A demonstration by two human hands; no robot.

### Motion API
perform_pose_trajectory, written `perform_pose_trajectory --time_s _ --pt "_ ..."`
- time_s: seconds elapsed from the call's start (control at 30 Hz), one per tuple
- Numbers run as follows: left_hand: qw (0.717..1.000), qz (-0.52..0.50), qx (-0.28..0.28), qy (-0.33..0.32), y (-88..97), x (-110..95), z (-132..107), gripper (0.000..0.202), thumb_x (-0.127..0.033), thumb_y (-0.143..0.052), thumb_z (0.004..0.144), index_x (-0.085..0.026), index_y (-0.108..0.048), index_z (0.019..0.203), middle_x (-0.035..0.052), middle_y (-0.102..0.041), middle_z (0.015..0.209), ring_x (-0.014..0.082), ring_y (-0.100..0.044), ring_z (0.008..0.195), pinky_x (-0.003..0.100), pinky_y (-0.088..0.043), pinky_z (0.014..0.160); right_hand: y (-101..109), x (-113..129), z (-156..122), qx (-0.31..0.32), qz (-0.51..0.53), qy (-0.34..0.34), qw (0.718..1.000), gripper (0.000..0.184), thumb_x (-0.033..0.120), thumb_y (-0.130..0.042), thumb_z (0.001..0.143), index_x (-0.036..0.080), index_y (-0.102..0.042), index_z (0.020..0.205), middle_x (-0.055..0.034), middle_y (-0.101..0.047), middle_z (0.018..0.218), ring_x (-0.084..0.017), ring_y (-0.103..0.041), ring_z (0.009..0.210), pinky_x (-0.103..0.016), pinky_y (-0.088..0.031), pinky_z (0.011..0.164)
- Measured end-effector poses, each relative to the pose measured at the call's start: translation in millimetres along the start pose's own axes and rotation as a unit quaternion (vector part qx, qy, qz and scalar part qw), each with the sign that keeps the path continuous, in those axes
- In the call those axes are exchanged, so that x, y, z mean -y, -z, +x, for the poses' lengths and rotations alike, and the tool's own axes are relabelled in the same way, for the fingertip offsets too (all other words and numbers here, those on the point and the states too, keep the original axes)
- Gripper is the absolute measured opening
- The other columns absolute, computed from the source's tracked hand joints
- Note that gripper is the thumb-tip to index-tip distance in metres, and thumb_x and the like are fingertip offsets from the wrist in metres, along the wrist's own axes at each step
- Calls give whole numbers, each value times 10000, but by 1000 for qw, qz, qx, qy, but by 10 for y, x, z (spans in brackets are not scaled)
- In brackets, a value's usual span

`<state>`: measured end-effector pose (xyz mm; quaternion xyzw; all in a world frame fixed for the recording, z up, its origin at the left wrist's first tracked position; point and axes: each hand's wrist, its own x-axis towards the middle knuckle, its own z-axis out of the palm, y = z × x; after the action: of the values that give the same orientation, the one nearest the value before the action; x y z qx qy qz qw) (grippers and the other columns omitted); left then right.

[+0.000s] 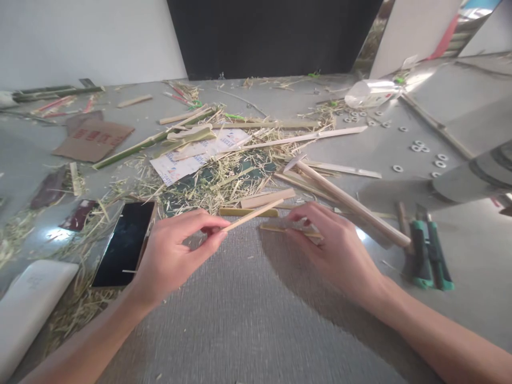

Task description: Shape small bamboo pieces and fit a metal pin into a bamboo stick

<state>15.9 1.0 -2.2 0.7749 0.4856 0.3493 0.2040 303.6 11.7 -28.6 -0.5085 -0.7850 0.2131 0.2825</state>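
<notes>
My left hand point(180, 245) is closed, with thumb and index finger pinching one end of a thin bamboo strip point(256, 214) that slants up to the right. My right hand point(332, 245) has its fingers curled round a second, short bamboo strip point(272, 228) low over the table; its fingertips are slightly blurred. Behind the left strip lie a darker yellow-green bamboo piece point(228, 212) and a wider flat bamboo piece point(268, 198). A small hammer point(352, 202) with a pale wooden handle rests just beyond my right hand.
Bamboo shavings point(192, 197) and long split strips cover the middle of the table. At left are a phone point(124, 245) and a white case-like object point(36, 309). Green-handled cutters point(432, 256), several white rings point(397, 168), a clear cup point(370, 95) and a grey cylinder point(472, 178) are at right.
</notes>
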Motion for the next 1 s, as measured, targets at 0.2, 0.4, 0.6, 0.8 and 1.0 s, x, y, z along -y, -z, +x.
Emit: perform_pose_trajectory --time_s 0.2,0.4,0.6,0.8,1.0 --pt "996 -10 3 -89 -28 -2 -26 141 -72 -695 915 -181 -726 998 -16 -727 844 82 -649 729 210 -502 681 21 8 -14 -15 135 -34 990 264 281 -630 998 258 -639 1261 2 -697 1020 -122 -659 876 -235 -544 779" --pt "993 6 -3 -115 -63 40 -59 164 -55 -692 914 -170 -716 1028 14 -723 913 110 -665 826 248 -520 756 -27 -5 -43 -26 141 -51 988 32 254 -677 973 242 -705 977 30 -695 873 -84 -630 748 -165 -489 608" --pt "990 28 -10 -137 -77 34 -66 95 -95 -705 931 -176 -703 979 13 -707 888 126 -643 814 294 -496 786 -50 61 -118 -20 148 -2 989 47 191 -690 959 238 -692 966 56 -684 817 -57 -617 701 -153 -478 633" --pt "981 83 14 -178 -117 24 -64 79 -109 -688 950 -187 -683 960 6 -704 884 149 -638 820 357 -453 840 -72 150 -183 -60 231 43 970 94 150 -716 935 226 -680 976 42 -700 900 -68 -642 769 -174 -509 691" --pt "984 46 57 -164 -201 -57 -101 55 -150 -666 977 -189 -682 1012 15 -692 935 152 -629 861 316 -459 814 -52 388 -126 -48 305 128 943 91 140 -718 940 206 -690 995 23 -689 872 -79 -627 767 -215 -502 695"
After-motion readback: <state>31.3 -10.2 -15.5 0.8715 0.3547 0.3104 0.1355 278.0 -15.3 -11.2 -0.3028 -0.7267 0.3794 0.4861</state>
